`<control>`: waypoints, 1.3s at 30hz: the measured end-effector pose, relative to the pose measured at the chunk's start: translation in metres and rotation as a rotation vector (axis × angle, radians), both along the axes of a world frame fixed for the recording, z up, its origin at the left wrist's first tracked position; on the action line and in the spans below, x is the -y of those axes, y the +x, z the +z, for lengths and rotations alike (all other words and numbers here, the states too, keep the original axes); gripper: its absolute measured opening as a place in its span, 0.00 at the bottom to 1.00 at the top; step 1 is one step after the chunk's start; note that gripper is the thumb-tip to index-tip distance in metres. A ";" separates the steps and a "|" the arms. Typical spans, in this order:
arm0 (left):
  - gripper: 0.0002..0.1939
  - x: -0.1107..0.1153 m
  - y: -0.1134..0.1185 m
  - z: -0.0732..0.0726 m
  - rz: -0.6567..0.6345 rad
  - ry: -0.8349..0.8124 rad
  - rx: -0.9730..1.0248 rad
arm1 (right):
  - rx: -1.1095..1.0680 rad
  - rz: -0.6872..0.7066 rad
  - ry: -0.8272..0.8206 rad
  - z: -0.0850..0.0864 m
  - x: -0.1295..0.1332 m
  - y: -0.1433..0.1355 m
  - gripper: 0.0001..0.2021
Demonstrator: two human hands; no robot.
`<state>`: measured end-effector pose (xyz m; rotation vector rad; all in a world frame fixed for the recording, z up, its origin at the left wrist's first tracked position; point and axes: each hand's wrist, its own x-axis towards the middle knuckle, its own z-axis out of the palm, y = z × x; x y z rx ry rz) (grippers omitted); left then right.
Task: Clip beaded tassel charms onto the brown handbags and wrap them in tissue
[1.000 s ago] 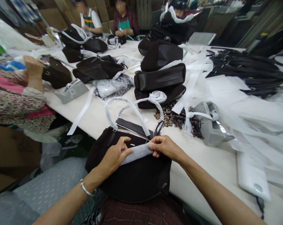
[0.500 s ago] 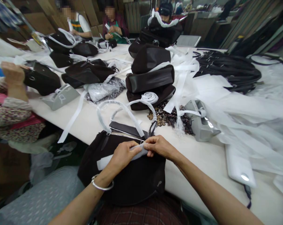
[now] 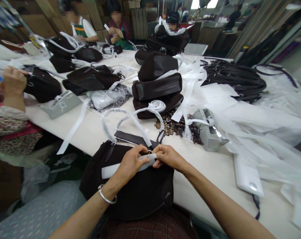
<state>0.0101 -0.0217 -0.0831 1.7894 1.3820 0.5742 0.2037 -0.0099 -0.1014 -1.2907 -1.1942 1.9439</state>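
Observation:
A dark brown bag point(image 3: 140, 196) rests in front of me at the table's edge, its two handles point(image 3: 133, 116) wrapped in white material and standing up. Across its top front lies a white strip point(image 3: 110, 171). My left hand point(image 3: 133, 162) pinches the strip between thumb and fingers, near the bag's metal zipper point(image 3: 125, 143). Close on the right, my right hand point(image 3: 167, 156) grips the strip's other end, fingertips almost touching those of my left hand.
Stacked dark bags point(image 3: 157, 88) stand beyond the handles. Right of them are a tape dispenser point(image 3: 210, 132), white strips point(image 3: 225, 91), black straps point(image 3: 232, 78) and a white device point(image 3: 247, 174). A person's hand point(image 3: 14, 81) is at the far left; other people sit across the table point(image 3: 90, 124).
The view has shifted slightly. Both my hands stay on the strip at the bag's top, and its right end now looks flatter between them.

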 end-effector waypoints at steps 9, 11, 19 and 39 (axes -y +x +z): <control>0.02 0.003 0.013 -0.005 -0.034 0.086 0.091 | 0.028 -0.044 0.120 -0.014 0.005 -0.004 0.05; 0.02 0.001 0.014 -0.003 0.004 -0.004 0.035 | 0.034 -0.042 0.167 -0.014 0.007 -0.002 0.04; 0.03 0.001 0.011 -0.001 -0.065 0.014 0.046 | 0.003 -0.008 -0.090 0.006 0.002 0.003 0.10; 0.03 0.004 0.013 -0.005 -0.079 0.036 0.021 | 0.191 0.078 0.282 -0.012 0.006 0.003 0.06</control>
